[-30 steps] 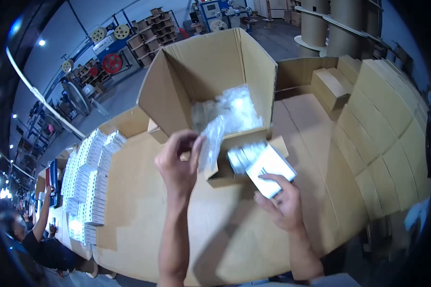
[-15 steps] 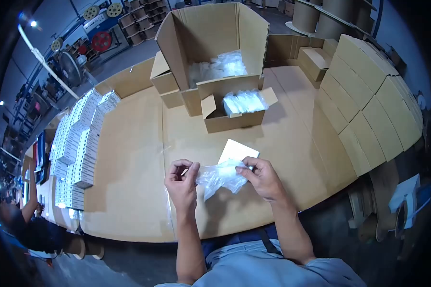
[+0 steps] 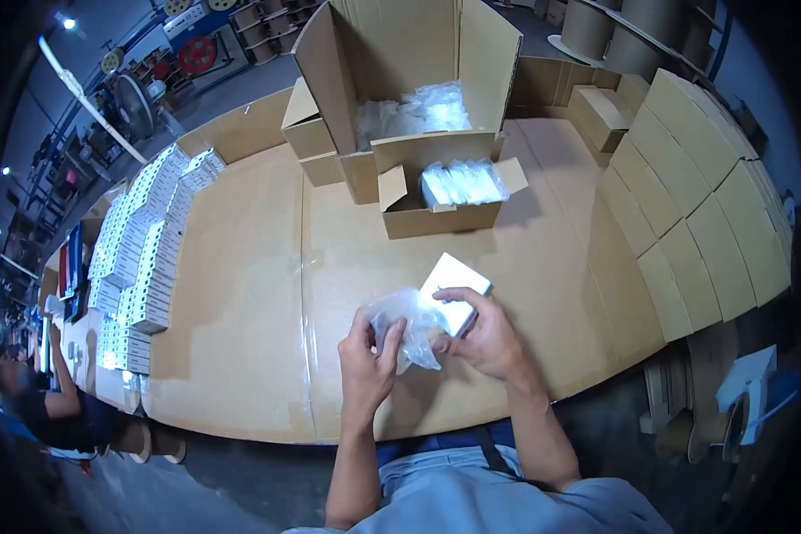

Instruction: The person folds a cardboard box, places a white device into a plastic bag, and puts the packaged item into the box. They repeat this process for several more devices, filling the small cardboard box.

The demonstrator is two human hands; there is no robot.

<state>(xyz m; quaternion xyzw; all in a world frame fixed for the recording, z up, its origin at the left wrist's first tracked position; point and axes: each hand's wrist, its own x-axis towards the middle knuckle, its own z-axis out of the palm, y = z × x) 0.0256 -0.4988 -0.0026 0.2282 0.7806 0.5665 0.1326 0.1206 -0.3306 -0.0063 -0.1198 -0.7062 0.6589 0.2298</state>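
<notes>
My left hand (image 3: 371,356) is closed on a crumpled clear plastic bag (image 3: 399,313), thumb in front and fingers behind it. My right hand (image 3: 489,343) curls around the lower end of a flat white box (image 3: 458,271), with the index finger across its face. The right thumb touches the bag's edge, and the bag overlaps the box's near left side. Some right fingertips are hidden. Beyond the hands stands an open carton (image 3: 440,222) with a row of plastic-wrapped white packs (image 3: 465,184) in it.
A large open carton (image 3: 400,53) behind holds clear plastic bags (image 3: 427,109). Small printed white boxes (image 3: 138,245) are stacked at the left, brown cartons (image 3: 685,214) at the right. Cardboard covers the table (image 3: 240,329). Another person (image 3: 49,400) sits at far left.
My left hand has moved right, bunching the plastic bag closer to my right hand. My right fingers have come over the white box, which now sits turned and tilted. The view has shifted slightly.
</notes>
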